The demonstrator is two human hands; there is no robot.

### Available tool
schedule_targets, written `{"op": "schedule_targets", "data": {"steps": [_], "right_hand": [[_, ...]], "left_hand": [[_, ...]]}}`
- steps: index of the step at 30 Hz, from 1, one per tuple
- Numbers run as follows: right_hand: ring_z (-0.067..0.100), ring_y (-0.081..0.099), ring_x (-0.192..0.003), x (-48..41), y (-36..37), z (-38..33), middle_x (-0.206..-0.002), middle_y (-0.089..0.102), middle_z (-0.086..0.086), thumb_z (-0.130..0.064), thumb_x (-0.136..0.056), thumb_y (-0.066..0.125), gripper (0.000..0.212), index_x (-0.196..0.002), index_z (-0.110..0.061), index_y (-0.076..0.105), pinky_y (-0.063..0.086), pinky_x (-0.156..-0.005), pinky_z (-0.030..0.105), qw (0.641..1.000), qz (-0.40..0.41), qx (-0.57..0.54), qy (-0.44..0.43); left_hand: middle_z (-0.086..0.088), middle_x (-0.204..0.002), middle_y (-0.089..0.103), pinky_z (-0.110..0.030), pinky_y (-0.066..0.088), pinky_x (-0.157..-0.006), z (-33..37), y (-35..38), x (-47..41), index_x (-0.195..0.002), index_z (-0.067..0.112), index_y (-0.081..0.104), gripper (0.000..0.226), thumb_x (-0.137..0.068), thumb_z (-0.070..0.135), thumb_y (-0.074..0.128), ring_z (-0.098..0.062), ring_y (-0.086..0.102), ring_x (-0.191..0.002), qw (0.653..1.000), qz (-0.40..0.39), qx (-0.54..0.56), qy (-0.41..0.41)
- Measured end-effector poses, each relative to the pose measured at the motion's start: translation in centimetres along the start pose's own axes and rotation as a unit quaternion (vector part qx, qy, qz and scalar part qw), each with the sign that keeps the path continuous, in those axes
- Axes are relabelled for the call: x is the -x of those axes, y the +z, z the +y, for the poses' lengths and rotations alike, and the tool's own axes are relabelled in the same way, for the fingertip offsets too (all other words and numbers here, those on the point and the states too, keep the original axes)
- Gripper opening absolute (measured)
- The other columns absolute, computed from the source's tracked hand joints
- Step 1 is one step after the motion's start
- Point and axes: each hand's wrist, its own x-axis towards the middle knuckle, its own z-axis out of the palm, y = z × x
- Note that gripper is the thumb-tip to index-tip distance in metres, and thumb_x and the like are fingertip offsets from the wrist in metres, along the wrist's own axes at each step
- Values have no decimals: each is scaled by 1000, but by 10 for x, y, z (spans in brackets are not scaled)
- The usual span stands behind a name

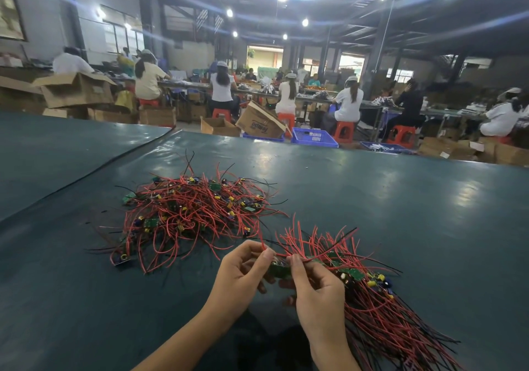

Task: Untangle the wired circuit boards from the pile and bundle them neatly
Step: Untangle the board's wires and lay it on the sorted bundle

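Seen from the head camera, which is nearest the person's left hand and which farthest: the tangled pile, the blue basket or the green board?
1. The board: held at the fingertips of the left hand, just to its right.
2. The pile: on the table, just beyond the hand and to the left.
3. The blue basket: past the table's far edge, to the right.

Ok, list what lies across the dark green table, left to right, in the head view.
Tangled pile of red-and-black wired circuit boards → left hand → small green circuit board pinched by both hands → right hand → straightened bundle of wired boards.
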Motion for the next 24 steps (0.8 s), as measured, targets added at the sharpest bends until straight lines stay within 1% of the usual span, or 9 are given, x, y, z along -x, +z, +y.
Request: {"op": "schedule_targets", "data": {"steps": [4,6,8,11,15,17,20,22,24], "right_hand": [[15,71,-73,0,0,-2,-75,75,-4,-24,-90,65,21,-74,-31,77,60,-72,39,999,-1,9,-46],[15,73,-77,2,1,-4,-78,76,-4,-19,-91,64,18,-79,-26,77,60,-74,42,999,-10,0,-46],[9,72,-81,2,1,-5,-82,76,-10,-14,-91,64,18,-86,-27,75,60,-77,33,998,-12,3,-62],[6,71,-87,3,1,-5,-87,76,-12,-10,-91,64,20,-90,-27,74,57,-80,24,996,-21,3,-84],[6,70,-93,5,0,-8,-93,74,-11,-15,-90,63,16,-94,-25,74,55,-82,22,993,-42,7,-112],[6,68,-95,6,1,-9,-95,73,-6,-19,-88,62,16,-94,-27,74,54,-82,18,992,-45,-2,-116],[12,68,-87,5,0,-10,-90,70,2,-32,-85,60,17,-92,-27,74,55,-78,24,994,-35,3,-100],[18,66,-77,3,-1,-9,-79,68,4,-37,-84,59,21,-82,-25,76,55,-72,30,996,-30,8,-79],[17,69,-77,2,0,-8,-77,71,3,-34,-87,61,23,-73,-28,77,56,-72,30,998,-36,-9,-52]], "left_hand": [[-4,-67,63,-26,51,-54,4,-2,2,-81,10,60,34,-80,44,61,-20,64,-63,996,-37,23,-78],[-12,-68,65,-24,51,-55,6,-2,2,-84,-1,60,45,-80,44,58,-19,64,-60,994,-42,38,-97],[-18,-72,68,-26,53,-57,4,-2,2,-82,-5,63,48,-82,43,56,-22,66,-63,992,-42,49,-106],[-17,-72,71,-26,54,-56,5,0,3,-72,8,73,46,-79,49,55,-24,68,-64,990,-46,53,-122],[3,-69,74,-15,51,-61,8,5,4,-67,29,77,48,-89,56,45,-9,71,-65,989,-63,3,-136],[-1,-61,71,-24,54,-62,9,6,2,-57,19,72,60,-85,63,42,-15,68,-58,985,-59,-34,-161],[-5,-57,65,-26,50,-56,13,7,4,-54,17,66,57,-81,63,45,-20,63,-55,986,-75,-33,-145],[-5,-59,66,-26,49,-54,12,7,4,-62,15,66,49,-84,55,49,-20,62,-55,988,-86,-18,-128],[-5,-62,65,-29,49,-54,10,7,5,-72,8,64,42,-84,47,56,-21,61,-55,990,-87,-8,-109]]}}
